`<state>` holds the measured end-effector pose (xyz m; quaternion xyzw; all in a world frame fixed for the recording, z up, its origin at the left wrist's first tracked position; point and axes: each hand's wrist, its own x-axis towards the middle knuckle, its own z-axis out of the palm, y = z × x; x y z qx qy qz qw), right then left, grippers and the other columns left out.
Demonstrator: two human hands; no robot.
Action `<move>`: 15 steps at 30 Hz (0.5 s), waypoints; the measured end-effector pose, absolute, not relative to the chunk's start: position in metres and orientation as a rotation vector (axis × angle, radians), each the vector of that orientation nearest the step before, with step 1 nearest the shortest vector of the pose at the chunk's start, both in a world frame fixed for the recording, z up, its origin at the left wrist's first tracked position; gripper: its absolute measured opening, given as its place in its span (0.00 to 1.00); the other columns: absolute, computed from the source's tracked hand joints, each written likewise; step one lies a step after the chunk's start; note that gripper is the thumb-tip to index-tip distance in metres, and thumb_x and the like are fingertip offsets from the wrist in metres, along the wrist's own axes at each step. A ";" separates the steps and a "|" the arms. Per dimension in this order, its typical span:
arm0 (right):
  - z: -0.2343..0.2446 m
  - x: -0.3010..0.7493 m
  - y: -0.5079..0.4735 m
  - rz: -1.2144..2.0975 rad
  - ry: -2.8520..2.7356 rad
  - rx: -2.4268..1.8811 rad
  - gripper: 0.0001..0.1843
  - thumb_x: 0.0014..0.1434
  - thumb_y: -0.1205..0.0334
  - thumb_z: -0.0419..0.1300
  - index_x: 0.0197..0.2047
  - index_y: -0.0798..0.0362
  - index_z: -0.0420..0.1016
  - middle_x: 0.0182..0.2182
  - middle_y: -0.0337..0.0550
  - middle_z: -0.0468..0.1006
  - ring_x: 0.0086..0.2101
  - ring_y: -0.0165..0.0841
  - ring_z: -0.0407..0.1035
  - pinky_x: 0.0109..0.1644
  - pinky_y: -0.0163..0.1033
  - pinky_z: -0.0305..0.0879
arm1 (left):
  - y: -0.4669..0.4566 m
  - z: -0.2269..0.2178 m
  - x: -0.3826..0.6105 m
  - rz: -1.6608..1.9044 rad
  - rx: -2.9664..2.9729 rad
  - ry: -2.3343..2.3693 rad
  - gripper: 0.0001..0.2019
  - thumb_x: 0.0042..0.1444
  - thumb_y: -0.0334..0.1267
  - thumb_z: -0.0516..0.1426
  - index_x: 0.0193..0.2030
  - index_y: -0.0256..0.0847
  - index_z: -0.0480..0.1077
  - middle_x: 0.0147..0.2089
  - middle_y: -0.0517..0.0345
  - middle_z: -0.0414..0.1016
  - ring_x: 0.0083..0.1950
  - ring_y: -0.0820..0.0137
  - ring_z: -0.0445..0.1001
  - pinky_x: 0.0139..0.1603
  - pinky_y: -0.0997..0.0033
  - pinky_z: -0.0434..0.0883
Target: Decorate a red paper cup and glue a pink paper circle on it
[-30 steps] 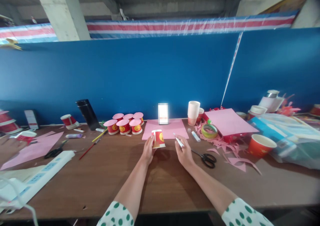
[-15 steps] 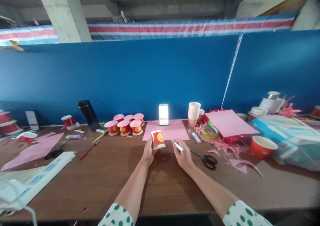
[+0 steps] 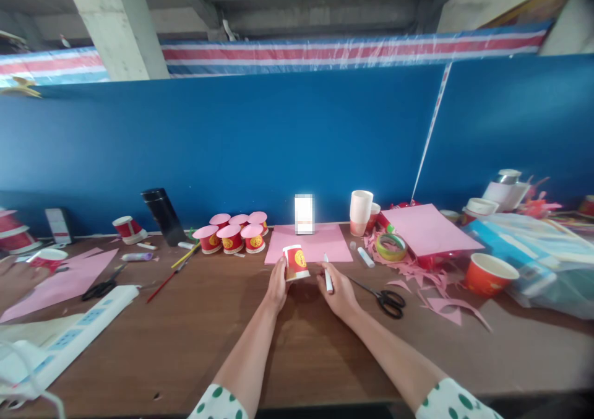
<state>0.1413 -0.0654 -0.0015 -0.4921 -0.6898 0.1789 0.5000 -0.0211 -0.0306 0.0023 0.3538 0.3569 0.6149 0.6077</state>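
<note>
My left hand [image 3: 277,284] is wrapped round the left side of a red paper cup [image 3: 296,262] with a yellow emblem. The cup is upside down, rim at the bottom, held just above the table. To its right, my right hand [image 3: 338,289] grips a slim white stick [image 3: 328,274], a pen or glue stick; I cannot tell which. The stick points up and away, apart from the cup. Beyond both hands lies a pink paper sheet [image 3: 322,246]. Black-handled scissors [image 3: 390,302] rest to the right of my right hand.
Several red cups topped with pink discs [image 3: 231,236] stand at the back left. A black flask [image 3: 163,216], a power strip [image 3: 81,332] and another person's hand [image 3: 18,276] are further left. At right are tape [image 3: 390,247], pink scraps [image 3: 443,304] and an orange cup [image 3: 489,275].
The white stick has swung from leaning left to nearly upright in my right hand. My left hand still holds the cup. Another person's hand has come in at the far left.
</note>
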 end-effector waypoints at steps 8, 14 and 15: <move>-0.001 0.141 -0.065 0.407 -1.731 -1.152 0.19 0.54 0.64 0.54 0.50 0.47 0.68 0.35 0.42 0.77 0.32 0.36 0.72 0.36 0.38 0.67 | -0.028 0.002 -0.019 1.434 0.887 0.840 0.17 0.47 0.50 0.59 0.40 0.41 0.70 0.40 0.55 0.75 0.41 0.65 0.73 0.40 0.69 0.69; -0.001 0.141 -0.065 0.438 -1.723 -1.137 0.18 0.55 0.65 0.53 0.50 0.47 0.68 0.38 0.43 0.77 0.36 0.37 0.73 0.39 0.39 0.67 | -0.030 0.004 -0.018 1.420 0.965 0.856 0.17 0.48 0.48 0.59 0.41 0.39 0.70 0.39 0.56 0.76 0.41 0.66 0.73 0.44 0.69 0.69; -0.001 0.141 -0.065 0.441 -1.724 -1.133 0.18 0.55 0.65 0.53 0.50 0.47 0.68 0.38 0.43 0.77 0.36 0.37 0.72 0.39 0.39 0.67 | -0.030 0.005 -0.018 1.424 0.970 0.868 0.18 0.48 0.48 0.59 0.42 0.40 0.70 0.39 0.55 0.76 0.41 0.65 0.73 0.44 0.69 0.69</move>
